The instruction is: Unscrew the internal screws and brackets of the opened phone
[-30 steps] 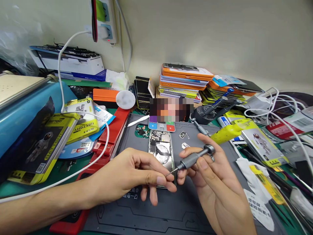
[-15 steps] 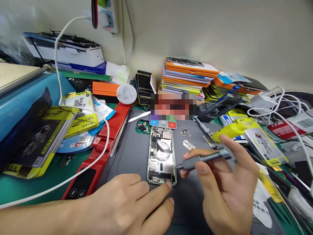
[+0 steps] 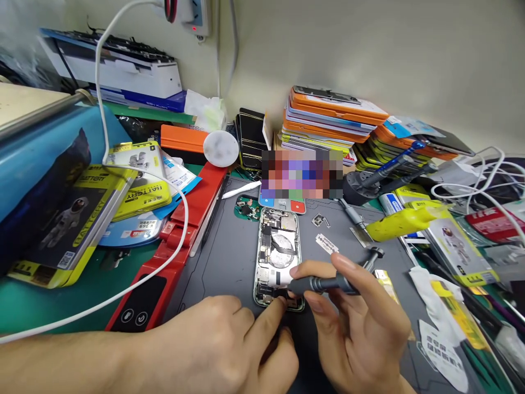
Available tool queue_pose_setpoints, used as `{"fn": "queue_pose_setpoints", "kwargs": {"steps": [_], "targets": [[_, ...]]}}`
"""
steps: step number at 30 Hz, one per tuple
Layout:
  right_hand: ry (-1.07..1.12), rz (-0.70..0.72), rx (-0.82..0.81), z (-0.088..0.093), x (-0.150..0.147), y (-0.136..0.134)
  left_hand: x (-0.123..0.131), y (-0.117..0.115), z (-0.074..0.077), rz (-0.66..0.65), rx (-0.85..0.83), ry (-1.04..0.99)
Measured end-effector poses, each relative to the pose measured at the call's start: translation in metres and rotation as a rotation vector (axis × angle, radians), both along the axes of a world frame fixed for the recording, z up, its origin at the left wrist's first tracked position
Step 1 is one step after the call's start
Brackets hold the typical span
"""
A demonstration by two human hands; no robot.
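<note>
An opened phone [image 3: 278,249] with its insides bared lies on a grey work mat [image 3: 229,257]. My right hand [image 3: 361,328] is closed round a grey precision screwdriver [image 3: 332,283], whose tip rests at the phone's lower right corner. My left hand [image 3: 229,350] lies at the phone's near end with the index finger stretched out and pressed on the bottom edge; the other fingers are loosely curled. Small metal parts [image 3: 320,220] and a label [image 3: 327,243] lie on the mat right of the phone.
A red tool [image 3: 172,257] and a white cable [image 3: 172,230] lie left of the mat, beside yellow battery boxes [image 3: 139,191]. Stacked orange and yellow cases [image 3: 328,120] stand at the back. A yellow tool [image 3: 402,221], packets and cables crowd the right side.
My right hand has brought the screwdriver down and left onto the phone's lower corner. My left hand has shifted from the screwdriver tip to the phone's near edge. The camera has dipped.
</note>
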State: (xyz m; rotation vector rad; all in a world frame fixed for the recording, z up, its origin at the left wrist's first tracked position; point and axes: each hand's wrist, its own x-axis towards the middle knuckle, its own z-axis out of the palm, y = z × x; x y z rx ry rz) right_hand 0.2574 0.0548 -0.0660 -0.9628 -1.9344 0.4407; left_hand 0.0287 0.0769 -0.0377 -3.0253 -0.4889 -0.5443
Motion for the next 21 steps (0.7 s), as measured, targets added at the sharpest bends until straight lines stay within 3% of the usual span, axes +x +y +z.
{"fn": "queue_pose_setpoints", "kwargs": {"steps": [13, 21], "targets": [[0.001, 0.087, 0.005, 0.002, -0.004, 0.009, -0.003, -0.001, 0.001, -0.022, 0.054, -0.003], [-0.114, 0.112, 0.055, 0.013, -0.002, 0.015, 0.001, 0.000, -0.001, 0.010, 0.030, -0.043]]}}
